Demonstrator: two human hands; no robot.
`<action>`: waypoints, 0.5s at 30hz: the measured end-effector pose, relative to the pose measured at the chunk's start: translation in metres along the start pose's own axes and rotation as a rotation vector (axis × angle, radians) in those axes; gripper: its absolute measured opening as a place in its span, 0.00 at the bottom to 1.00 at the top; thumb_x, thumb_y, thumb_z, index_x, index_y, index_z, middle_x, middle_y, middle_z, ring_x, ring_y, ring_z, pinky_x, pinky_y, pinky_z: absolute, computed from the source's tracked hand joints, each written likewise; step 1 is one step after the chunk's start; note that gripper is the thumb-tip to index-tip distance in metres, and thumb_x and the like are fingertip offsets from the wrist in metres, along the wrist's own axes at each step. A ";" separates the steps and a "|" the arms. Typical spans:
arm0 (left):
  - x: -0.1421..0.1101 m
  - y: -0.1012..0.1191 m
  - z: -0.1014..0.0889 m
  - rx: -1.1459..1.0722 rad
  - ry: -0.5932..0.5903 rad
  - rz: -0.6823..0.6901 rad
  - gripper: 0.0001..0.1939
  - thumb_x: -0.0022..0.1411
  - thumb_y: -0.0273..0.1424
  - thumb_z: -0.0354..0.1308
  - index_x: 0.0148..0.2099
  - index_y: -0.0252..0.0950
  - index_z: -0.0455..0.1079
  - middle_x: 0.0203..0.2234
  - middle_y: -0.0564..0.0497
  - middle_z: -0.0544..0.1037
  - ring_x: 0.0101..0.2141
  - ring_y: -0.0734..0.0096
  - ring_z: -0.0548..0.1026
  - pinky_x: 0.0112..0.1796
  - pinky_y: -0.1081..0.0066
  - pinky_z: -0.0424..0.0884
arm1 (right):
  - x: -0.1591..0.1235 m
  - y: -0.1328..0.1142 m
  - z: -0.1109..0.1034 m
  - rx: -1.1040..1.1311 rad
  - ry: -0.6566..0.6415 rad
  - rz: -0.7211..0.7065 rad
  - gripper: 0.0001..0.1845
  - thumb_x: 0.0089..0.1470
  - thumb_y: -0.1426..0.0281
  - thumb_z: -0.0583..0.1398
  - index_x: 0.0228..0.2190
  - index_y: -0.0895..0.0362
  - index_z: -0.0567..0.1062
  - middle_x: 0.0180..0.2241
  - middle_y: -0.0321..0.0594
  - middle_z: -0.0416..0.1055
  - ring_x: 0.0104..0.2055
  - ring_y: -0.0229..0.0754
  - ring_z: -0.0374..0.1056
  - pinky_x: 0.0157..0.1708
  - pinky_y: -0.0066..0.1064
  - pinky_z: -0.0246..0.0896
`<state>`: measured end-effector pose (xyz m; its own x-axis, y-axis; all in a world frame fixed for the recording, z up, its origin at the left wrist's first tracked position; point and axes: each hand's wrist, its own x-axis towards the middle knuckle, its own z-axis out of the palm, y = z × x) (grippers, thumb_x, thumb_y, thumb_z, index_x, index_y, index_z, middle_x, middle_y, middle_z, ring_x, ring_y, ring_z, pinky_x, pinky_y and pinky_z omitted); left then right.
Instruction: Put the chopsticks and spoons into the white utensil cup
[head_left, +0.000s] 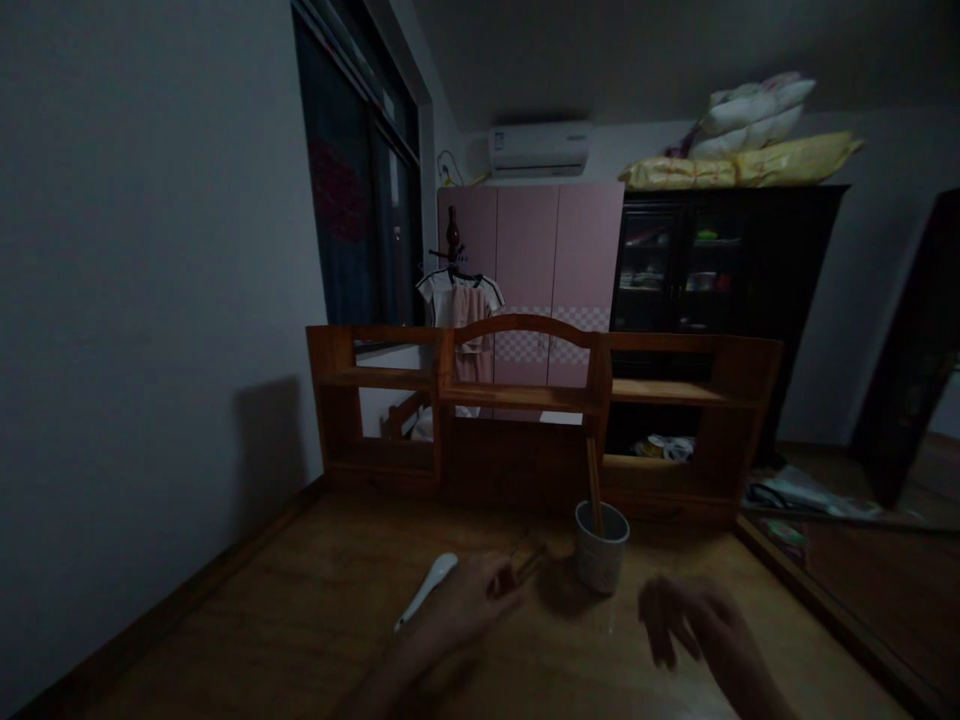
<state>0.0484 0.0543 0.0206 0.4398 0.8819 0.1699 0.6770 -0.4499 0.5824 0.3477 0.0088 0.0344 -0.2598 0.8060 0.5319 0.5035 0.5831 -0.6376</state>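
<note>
We see a pale cup [598,565] standing upright on the right half of a wooden table [300,630], with slim wooden chopsticks [593,480] leaning in it, their upper ends tipped slightly left and away from us. To the left of the cup, near the middle of the table, our left hand [480,592] is low over the wood, its fingers curled; a thin, blurred shape shows by the fingertips, and we cannot tell whether the hand grips it. A white spoon [427,588] lies just left of that hand, its bowl at the far end and its handle slanting toward us. Our right hand [694,620] hangs to the near right of the cup, apart from it, its fingers loosely bent downward and holding nothing that we can see. The two hands are well apart, with the cup farther off between them. Along the table's far edge we have a wooden shelf unit [517,398] with an arched middle. Beyond it hang clothes [470,310] before a pink wardrobe [525,245], with a dark cabinet [791,265] to the right, topped by a yellow bundle [795,160]. A white air conditioner [540,150] hangs above the wardrobe, and a dark window [356,200] is at left.
</note>
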 end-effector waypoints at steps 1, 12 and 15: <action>0.012 -0.005 0.002 0.084 0.094 -0.021 0.12 0.64 0.39 0.52 0.38 0.37 0.71 0.35 0.52 0.75 0.36 0.69 0.72 0.36 0.71 0.66 | 0.008 0.005 0.013 0.000 0.008 0.046 0.36 0.67 0.55 0.41 0.13 0.56 0.63 0.12 0.38 0.61 0.16 0.37 0.59 0.22 0.30 0.53; 0.040 -0.054 0.045 0.421 0.226 -0.039 0.12 0.63 0.40 0.54 0.45 0.40 0.69 0.45 0.47 0.73 0.46 0.60 0.69 0.47 0.63 0.65 | 0.022 0.043 0.098 -0.387 -0.224 -0.209 0.28 0.65 0.63 0.48 0.17 0.59 0.69 0.18 0.39 0.67 0.19 0.33 0.56 0.25 0.29 0.46; 0.044 -0.067 0.051 0.463 0.288 -0.079 0.12 0.64 0.38 0.53 0.46 0.39 0.70 0.46 0.45 0.72 0.48 0.57 0.68 0.51 0.61 0.62 | 0.021 0.059 0.107 -0.321 -0.234 -0.215 0.31 0.66 0.65 0.45 0.15 0.60 0.67 0.15 0.38 0.62 0.17 0.31 0.50 0.21 0.28 0.42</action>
<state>0.0522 0.1159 -0.0520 0.2415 0.8893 0.3884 0.9189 -0.3382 0.2030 0.2842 0.0708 -0.0516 -0.5472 0.6927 0.4699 0.6383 0.7085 -0.3010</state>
